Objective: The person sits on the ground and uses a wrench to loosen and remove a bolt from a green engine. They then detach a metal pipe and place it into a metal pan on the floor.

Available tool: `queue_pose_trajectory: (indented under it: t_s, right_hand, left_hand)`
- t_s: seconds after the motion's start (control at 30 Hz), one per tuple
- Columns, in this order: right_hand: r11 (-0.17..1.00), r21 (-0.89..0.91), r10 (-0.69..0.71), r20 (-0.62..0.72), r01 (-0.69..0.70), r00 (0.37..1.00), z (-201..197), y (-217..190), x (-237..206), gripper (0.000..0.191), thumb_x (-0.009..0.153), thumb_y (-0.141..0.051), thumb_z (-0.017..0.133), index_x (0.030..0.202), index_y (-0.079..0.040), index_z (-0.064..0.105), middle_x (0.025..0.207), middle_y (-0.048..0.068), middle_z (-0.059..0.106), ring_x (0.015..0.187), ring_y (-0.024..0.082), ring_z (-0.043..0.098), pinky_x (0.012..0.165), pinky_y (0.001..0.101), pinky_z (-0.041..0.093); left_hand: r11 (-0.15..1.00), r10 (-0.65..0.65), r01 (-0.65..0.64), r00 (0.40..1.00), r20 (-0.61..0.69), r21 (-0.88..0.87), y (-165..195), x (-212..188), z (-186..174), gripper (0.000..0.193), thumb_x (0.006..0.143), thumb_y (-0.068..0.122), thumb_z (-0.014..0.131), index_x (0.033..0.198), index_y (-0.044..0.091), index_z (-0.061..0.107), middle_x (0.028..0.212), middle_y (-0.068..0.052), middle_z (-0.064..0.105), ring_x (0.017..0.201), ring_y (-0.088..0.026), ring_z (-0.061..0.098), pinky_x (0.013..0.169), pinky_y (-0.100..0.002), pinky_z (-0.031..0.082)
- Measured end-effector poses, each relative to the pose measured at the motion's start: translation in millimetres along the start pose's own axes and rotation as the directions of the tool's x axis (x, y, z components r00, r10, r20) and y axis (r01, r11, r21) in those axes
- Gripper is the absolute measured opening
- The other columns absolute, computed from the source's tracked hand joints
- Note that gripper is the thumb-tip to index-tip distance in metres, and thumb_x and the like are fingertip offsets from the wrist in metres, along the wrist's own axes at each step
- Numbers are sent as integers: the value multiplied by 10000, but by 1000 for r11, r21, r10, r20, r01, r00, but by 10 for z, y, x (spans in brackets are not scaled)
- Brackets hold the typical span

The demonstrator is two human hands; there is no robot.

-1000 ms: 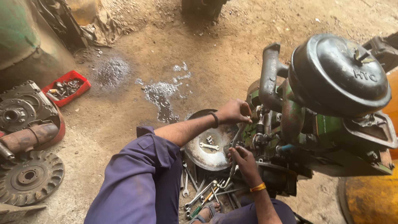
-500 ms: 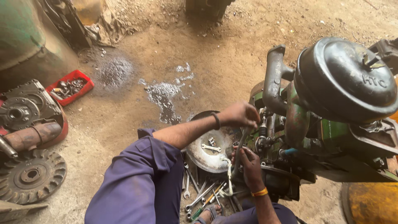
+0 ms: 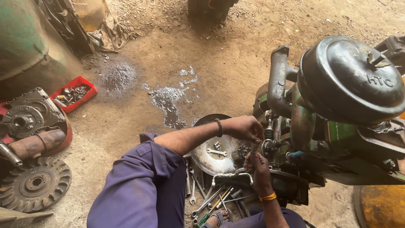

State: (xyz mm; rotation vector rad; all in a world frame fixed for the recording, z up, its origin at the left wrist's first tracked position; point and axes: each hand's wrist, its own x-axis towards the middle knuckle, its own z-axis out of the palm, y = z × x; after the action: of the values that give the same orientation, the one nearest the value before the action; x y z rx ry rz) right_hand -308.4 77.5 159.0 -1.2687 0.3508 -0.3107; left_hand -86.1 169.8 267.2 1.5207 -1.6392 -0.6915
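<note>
Here both hands meet at the engine — left hand clenched, right hand grasping something small, hard to make out; red tray far left.

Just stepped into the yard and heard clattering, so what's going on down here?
A person in purple work clothes crouches on the dirt floor at a green engine with a round black metal canister on top. The left hand and right hand meet at a small part on its side. Loose spanners and a round metal pan lie beneath.
</note>
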Motion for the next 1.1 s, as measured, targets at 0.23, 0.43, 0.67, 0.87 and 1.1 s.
queue_pose_trajectory:
  t_s: [0.23,0.43,0.67,0.87,1.1]
  right_hand:
    - [999,-29,-43,68,45,997,-5,-24,-49,456,1121,-393,469,827,-48,508,651,-21,389,588,98,362,555,294,322]
    - [1000,-4,18,62,-18,998,106,-101,-84,416,1097,-358,463,906,-4,568,699,21,478,598,118,431,572,296,388]
    - [964,-258,-46,108,72,993,266,-269,-79,393,1067,-254,467,1265,49,620,1114,162,741,1048,232,711,952,354,555]
    - [905,-410,118,-11,-112,993,73,-200,-7,454,986,-169,597,1399,16,571,1325,136,705,1223,188,639,1033,317,496]
    - [797,-595,118,-19,-106,993,-32,-149,16,504,941,-186,672,1392,22,588,1239,142,746,1102,162,702,933,288,533]
  left_hand:
    - [972,-115,146,980,165,-187,-105,57,124,296,863,288,775,1126,156,799,952,-28,776,811,-130,714,701,-306,605]
    - [999,-43,43,999,28,0,-127,84,238,355,831,400,816,980,79,786,888,-75,799,811,-194,769,741,-356,597]
    - [976,-98,103,994,-36,189,-6,30,241,334,791,412,819,897,98,773,862,-79,782,795,-258,750,712,-402,584]
    - [953,-80,74,997,7,292,52,21,112,272,811,355,812,868,97,748,822,-59,765,775,-267,748,695,-413,576]
    - [968,123,-132,991,56,215,-29,46,103,170,827,249,755,957,143,786,905,-75,774,835,-298,743,734,-424,582]
